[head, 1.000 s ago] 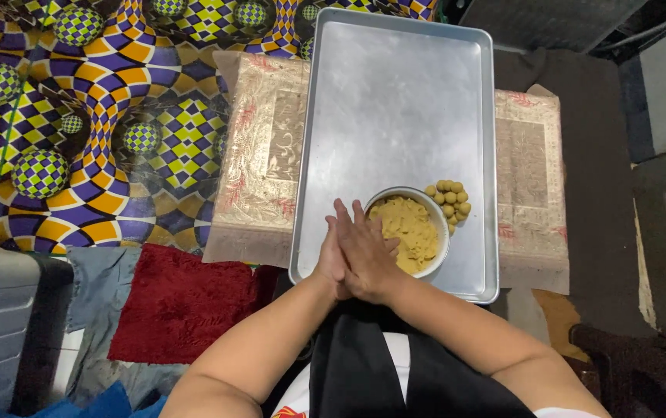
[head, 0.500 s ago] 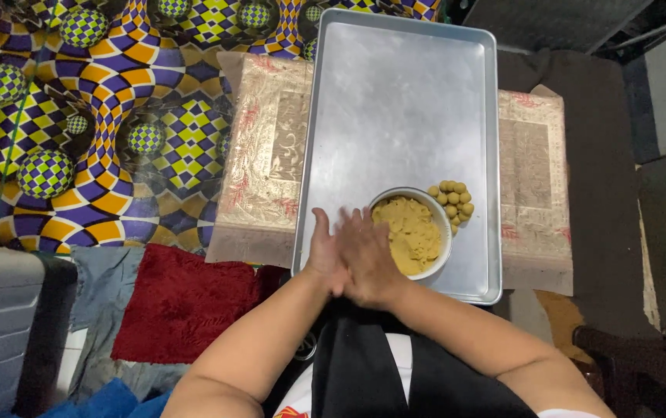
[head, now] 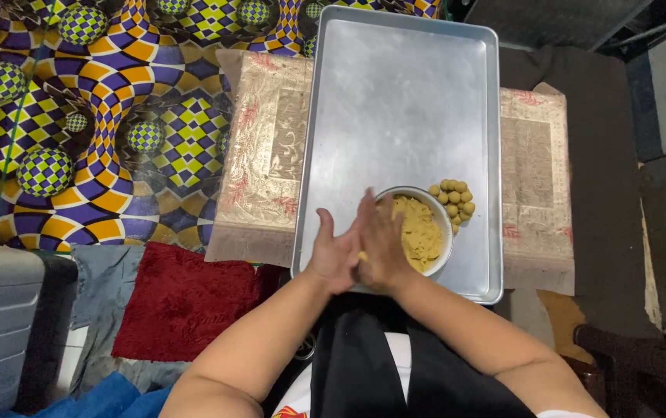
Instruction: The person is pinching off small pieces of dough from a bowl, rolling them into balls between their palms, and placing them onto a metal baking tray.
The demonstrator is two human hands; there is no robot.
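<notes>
Left hand (head: 334, 251) and right hand (head: 381, 246) are set palm to palm at the near edge of the tray (head: 402, 93). Fingers are extended and held together; a small piece of yellow dough (head: 362, 255) shows pressed between the palms. At 2 o'clock from the hands, touching the right hand, a bowl of yellow dough (head: 422, 232) sits on the tray. At 1 o'clock from the bowl, just beside its rim, lies a cluster of dough balls (head: 453, 200). The tray rests on a patterned mat (head: 267, 155).
</notes>
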